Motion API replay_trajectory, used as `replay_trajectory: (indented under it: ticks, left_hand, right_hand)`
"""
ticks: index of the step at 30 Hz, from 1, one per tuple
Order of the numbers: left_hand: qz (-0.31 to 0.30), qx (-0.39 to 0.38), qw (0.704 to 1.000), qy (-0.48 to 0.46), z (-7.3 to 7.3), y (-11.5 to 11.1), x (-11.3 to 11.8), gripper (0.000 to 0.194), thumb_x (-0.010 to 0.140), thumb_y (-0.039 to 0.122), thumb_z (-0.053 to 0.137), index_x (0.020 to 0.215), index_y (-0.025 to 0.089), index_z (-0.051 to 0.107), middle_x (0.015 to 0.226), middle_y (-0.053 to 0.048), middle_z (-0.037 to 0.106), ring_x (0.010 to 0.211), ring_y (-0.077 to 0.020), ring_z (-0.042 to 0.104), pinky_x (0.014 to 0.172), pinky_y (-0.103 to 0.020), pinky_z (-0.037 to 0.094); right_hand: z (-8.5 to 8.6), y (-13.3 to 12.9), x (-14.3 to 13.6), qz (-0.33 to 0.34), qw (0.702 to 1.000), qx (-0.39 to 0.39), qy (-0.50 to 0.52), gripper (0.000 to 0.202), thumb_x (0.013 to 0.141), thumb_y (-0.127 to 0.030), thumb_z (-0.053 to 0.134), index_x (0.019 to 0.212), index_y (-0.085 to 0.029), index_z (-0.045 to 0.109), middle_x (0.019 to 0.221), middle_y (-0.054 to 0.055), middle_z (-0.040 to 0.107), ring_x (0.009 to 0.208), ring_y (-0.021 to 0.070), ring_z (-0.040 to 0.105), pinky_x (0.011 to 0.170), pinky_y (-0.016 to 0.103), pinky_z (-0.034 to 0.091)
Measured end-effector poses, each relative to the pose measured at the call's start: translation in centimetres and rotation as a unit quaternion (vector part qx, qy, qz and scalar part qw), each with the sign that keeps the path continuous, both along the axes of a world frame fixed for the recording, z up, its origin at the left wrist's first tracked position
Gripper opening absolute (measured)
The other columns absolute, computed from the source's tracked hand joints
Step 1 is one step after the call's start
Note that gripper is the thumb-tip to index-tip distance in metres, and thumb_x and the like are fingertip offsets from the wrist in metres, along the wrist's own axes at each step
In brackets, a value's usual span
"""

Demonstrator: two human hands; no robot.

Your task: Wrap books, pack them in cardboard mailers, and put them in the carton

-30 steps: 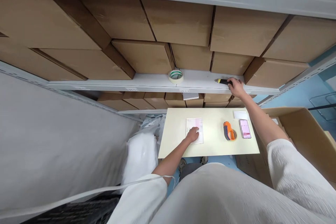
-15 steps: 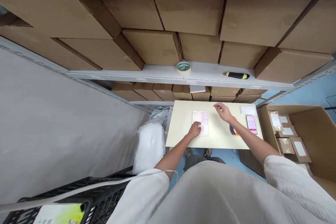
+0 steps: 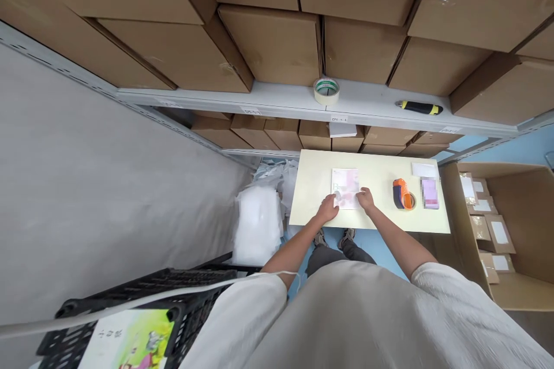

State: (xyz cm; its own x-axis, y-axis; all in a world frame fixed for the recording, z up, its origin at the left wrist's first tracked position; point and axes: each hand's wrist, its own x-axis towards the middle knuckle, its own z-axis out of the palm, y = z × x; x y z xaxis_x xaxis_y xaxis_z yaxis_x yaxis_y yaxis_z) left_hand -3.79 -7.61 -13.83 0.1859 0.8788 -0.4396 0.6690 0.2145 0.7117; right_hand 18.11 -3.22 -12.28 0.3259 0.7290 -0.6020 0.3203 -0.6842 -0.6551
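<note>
A thin book with a pale pink-and-white cover (image 3: 345,180) lies on the cream tabletop (image 3: 314,184). My left hand (image 3: 328,209) grips its lower left edge, thumb on the cover. On the opposite side, my right hand (image 3: 366,199) has its fingers closed at the book's right edge. To the right of that hand stands an orange and dark tape dispenser (image 3: 401,194) with a roll of tape. A phone with a purple screen (image 3: 430,192) lies beyond it, below a white slip of paper (image 3: 424,170).
Shelves of cardboard boxes (image 3: 270,46) rise behind the table. A tape roll (image 3: 326,91) and a yellow-black utility knife (image 3: 419,107) rest on the shelf. An open carton (image 3: 519,184) with small parcels stands right. White plastic bags (image 3: 258,225) and a black crate (image 3: 194,300) are left.
My right hand has come down from above the table to the book's right edge. My left hand has shifted to the book's lower left edge. The camera view has moved too.
</note>
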Motion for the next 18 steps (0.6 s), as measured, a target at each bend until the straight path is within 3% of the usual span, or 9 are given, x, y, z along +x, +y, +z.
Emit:
replay_trajectory:
  ticks: [4,7,13,18]
  left_hand:
    - [0.01,-0.008,1.0,-0.011,-0.3,-0.2,0.3,0.078,0.083,0.022,0.071,0.158,0.019,0.049,0.165,-0.019,0.051,0.154,-0.0364,0.049,0.129,-0.048,0.037]
    - [0.017,-0.012,1.0,-0.018,0.0,-0.2,0.4,0.071,0.085,0.023,0.071,0.154,0.019,0.054,0.163,-0.019,0.053,0.152,-0.0378,0.05,0.128,-0.05,0.037]
    - [0.085,0.062,0.993,-0.059,2.6,0.4,-0.9,0.041,0.096,0.029,0.067,0.137,0.022,0.065,0.15,-0.015,0.062,0.141,-0.0325,0.059,0.123,-0.048,0.044]
    - [0.169,0.038,0.972,-0.158,4.4,0.8,-3.4,0.043,0.109,0.041,0.053,0.148,0.023,0.055,0.131,-0.011,0.074,0.118,-0.0237,0.072,0.108,-0.039,0.054]
  right_hand:
    - [-0.2,0.3,0.0,-0.008,1.0,0.018,0.013,0.029,0.071,-0.037,0.07,0.096,-0.027,0.058,0.087,0.002,0.069,0.085,0.0231,0.068,0.075,0.032,0.054]
    - [0.3,0.5,-0.7,0.0,0.999,0.046,0.006,0.025,0.074,-0.043,0.071,0.089,-0.028,0.056,0.081,0.001,0.067,0.081,0.023,0.067,0.07,0.031,0.051]
    - [3.0,0.3,-4.3,0.019,0.991,0.133,0.009,0.042,0.093,-0.068,0.055,0.08,-0.028,0.054,0.078,0.002,0.066,0.078,0.0229,0.062,0.071,0.033,0.051]
    - [4.3,0.2,-8.5,0.071,0.977,0.155,0.131,0.051,0.093,-0.075,0.054,0.089,-0.025,0.064,0.084,0.004,0.069,0.074,0.0196,0.062,0.07,0.031,0.052]
